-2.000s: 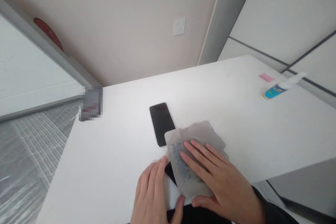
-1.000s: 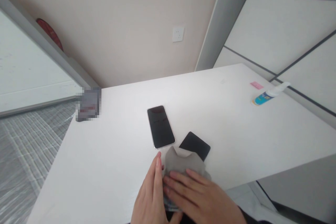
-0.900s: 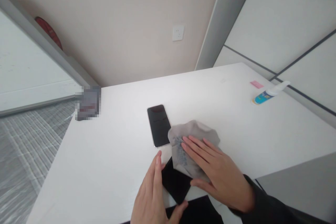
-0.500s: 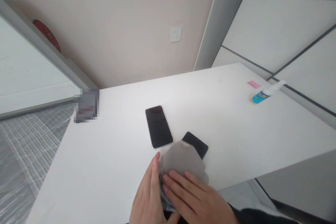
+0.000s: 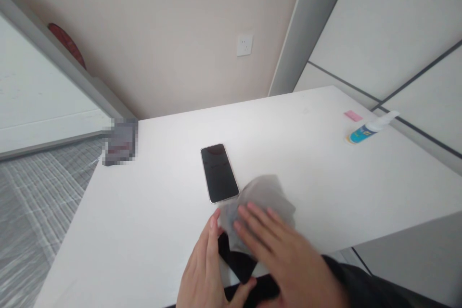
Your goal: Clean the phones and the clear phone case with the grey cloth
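A grey cloth (image 5: pixel 276 192) lies under the fingers of my right hand (image 5: pixel 285 245), which presses it down on a flat black rectangular object (image 5: pixel 240 262). The near corner of this object shows below the cloth; its far part is covered, and its kind is not clear. My left hand (image 5: pixel 207 264) braces the object along its left side with straight fingers, the thumb at its near corner. My right hand is slightly blurred. Just beyond the cloth, a phone (image 5: pixel 220 173) with a dark screen and a clear case edge lies face up.
A spray bottle (image 5: pixel 364 132) with a blue label and white top is on the right of the white table (image 5: pixel 144 231), with a small pink piece (image 5: pixel 352 115) beside it. A pixelated dark item (image 5: pixel 121 142) sits at the far left corner. A socket (image 5: pixel 244 45) is on the wall.
My right hand has slid the cloth away from me and slightly right. The object's far end is now covered, and its near corner has come into view. My left hand stays in place.
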Tool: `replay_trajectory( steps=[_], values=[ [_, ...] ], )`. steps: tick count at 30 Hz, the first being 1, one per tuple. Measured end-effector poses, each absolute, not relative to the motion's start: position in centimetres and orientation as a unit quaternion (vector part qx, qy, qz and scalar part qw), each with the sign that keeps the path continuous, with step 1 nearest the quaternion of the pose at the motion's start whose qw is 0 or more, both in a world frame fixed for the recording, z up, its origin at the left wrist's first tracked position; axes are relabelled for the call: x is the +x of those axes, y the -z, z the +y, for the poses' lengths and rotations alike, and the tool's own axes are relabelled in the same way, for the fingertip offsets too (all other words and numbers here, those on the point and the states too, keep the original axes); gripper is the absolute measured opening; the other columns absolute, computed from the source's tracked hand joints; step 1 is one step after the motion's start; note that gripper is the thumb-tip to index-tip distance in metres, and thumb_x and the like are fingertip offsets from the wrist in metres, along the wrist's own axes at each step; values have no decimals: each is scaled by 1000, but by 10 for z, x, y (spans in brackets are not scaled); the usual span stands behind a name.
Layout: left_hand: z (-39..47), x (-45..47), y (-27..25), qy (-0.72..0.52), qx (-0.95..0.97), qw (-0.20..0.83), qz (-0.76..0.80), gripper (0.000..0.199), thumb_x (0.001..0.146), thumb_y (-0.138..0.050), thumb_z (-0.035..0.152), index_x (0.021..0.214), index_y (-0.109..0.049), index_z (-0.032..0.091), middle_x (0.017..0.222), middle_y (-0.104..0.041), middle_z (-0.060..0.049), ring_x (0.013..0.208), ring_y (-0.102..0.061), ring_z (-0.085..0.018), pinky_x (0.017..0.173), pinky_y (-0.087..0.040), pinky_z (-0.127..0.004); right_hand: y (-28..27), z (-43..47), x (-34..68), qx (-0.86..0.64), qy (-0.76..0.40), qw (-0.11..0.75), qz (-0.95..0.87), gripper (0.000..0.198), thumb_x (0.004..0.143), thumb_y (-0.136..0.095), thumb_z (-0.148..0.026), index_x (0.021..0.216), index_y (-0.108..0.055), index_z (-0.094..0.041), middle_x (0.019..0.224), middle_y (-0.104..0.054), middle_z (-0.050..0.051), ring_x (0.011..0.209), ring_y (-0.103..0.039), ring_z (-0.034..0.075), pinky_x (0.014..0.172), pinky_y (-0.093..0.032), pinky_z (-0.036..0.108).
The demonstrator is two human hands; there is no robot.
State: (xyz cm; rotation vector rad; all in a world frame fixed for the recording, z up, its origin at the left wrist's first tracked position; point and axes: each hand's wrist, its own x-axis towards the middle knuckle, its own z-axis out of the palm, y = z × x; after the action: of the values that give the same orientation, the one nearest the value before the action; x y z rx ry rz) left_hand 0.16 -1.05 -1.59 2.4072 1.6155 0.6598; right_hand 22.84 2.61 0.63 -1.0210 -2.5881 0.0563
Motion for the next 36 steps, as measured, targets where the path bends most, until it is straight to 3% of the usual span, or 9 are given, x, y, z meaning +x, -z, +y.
replay_trajectory(
  steps=[3,6,10,14,18,22,26,30,36],
  values=[
    [-10,2,15,-213,810,83,540,115,82,-73,22,166,5,9,156,-52,-26,135,-62,-34,99,-62,-42,-6,26,227,-313,-43,165,-934,57,106,-54,-54,154,-52,-24,159,-53,1,145,-51,19,119,-42,33],
    [-10,2,14,-209,806,89,546,120,80,-78,29,166,3,10,155,-53,-27,130,-67,-33,97,-63,-41,-7,28,230,-368,-60,155,-915,92,93,-52,-81,156,-49,-14,161,-48,15,149,-45,31,121,-40,47],
    [-12,-1,17,-214,810,83,540,116,80,-74,23,166,1,10,155,-53,-25,136,-62,-35,99,-63,-42,-6,30,234,-312,-34,173,-933,61,106,-53,-58,155,-50,-23,159,-53,1,146,-49,19,120,-41,33],
    [-12,-6,23,-219,809,102,536,115,85,-76,31,167,2,12,158,-51,-25,129,-68,-32,97,-64,-39,-3,33,235,-389,-8,181,-903,95,93,-41,-86,153,-52,-13,158,-51,13,145,-51,31,117,-45,44],
    [-12,-9,26,-207,818,97,528,118,83,-78,33,167,2,14,158,-51,-24,136,-61,-35,99,-63,-42,-3,29,230,-301,23,196,-933,55,108,-49,-57,151,-55,-24,155,-57,-1,142,-54,17,113,-47,31],
    [-12,-10,26,-211,815,104,530,122,80,-81,32,167,3,12,157,-51,-26,132,-65,-34,98,-64,-41,-5,27,230,-375,1,173,-911,87,99,-44,-78,154,-50,-11,159,-51,13,145,-51,28,115,-47,40],
    [-11,-9,28,-213,816,100,528,113,85,-75,28,167,1,16,156,-53,-24,134,-64,-34,98,-63,-41,-3,25,230,-296,51,194,-934,49,108,-53,-48,149,-57,-22,153,-59,-1,139,-57,18,112,-49,28],
    [-11,-7,28,-218,811,107,532,121,82,-81,37,167,2,16,156,-53,-25,131,-66,-35,97,-64,-41,-4,28,232,-359,39,165,-918,81,101,-45,-75,151,-53,-12,156,-55,11,140,-57,27,108,-52,37],
    [-14,-3,26,-213,801,94,551,106,91,-72,32,168,1,18,156,-54,-23,138,-60,-34,100,-62,-42,-2,28,230,-313,35,183,-931,64,105,-46,-65,152,-54,-22,156,-56,3,140,-55,21,111,-48,32]
  ],
)
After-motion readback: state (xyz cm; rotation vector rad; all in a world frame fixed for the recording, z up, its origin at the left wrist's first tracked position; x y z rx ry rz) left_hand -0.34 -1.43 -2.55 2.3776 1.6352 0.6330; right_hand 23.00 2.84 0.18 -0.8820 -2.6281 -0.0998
